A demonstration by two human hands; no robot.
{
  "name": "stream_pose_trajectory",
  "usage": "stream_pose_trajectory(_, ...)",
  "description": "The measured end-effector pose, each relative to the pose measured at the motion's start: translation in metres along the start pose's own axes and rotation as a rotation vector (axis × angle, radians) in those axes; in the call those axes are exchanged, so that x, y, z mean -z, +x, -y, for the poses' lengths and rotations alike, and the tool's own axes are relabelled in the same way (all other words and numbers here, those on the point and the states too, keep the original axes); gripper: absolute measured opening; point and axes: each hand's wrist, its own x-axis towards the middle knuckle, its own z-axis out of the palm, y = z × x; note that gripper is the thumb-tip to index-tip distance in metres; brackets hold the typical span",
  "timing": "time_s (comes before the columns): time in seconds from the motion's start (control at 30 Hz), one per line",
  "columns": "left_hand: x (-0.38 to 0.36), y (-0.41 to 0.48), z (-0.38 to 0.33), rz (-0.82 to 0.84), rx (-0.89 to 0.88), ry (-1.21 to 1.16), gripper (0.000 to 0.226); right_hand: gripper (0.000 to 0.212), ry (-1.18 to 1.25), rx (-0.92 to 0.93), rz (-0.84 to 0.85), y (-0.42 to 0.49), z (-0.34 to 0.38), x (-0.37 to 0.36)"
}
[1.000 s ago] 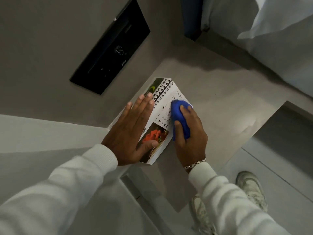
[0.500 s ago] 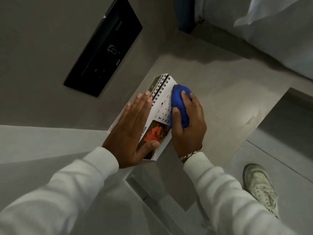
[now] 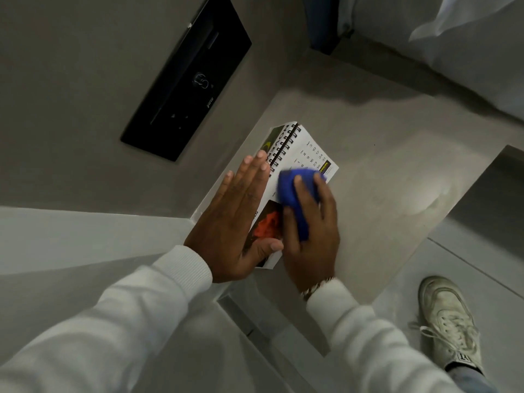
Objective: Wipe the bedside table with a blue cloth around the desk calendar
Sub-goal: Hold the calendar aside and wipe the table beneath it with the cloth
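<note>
A white spiral-bound desk calendar (image 3: 307,150) with a red picture stands at the left edge of the grey bedside table (image 3: 391,177), close to the wall. My left hand (image 3: 235,219) rests flat against its left side, fingers straight and together, thumb on the lower face. My right hand (image 3: 312,234) is closed on a bunched blue cloth (image 3: 295,191) and presses it against the calendar's date face. The cloth hides the middle of the page. The hand is slightly blurred.
A black wall panel (image 3: 187,78) is set in the grey wall to the left. White bedding (image 3: 453,46) hangs at the top right. A white sneaker (image 3: 450,321) stands on the floor at the lower right, below the table's front edge.
My right hand with the blue cloth has slid down the calendar face toward me, uncovering the upper date rows. My left hand stays flat on the calendar.
</note>
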Motion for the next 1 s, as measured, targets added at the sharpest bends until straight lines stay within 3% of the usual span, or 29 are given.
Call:
stream_pose_trajectory(0.13, 0.0, 0.0, 0.0, -0.007, 0.006, -0.003, 0.094, 0.048, 0.003, -0.039, -0.091, 0.03, 0.005, 0.001)
stream_pose_trajectory(0.47, 0.003, 0.001, -0.002, 0.014, -0.004, -0.05, 0.096, 0.059, -0.021, 0.043, 0.149, -0.071, 0.002, -0.012)
stream_pose_trajectory(0.77, 0.003, 0.001, -0.001, 0.023, 0.006, -0.019, 0.102, 0.05, -0.12, 0.068, -0.027, 0.022, -0.007, -0.001)
stream_pose_trajectory(1.0, 0.003, 0.001, -0.001, 0.014, -0.003, -0.05, 0.097, 0.061, -0.097, 0.135, 0.166, -0.058, -0.017, -0.008)
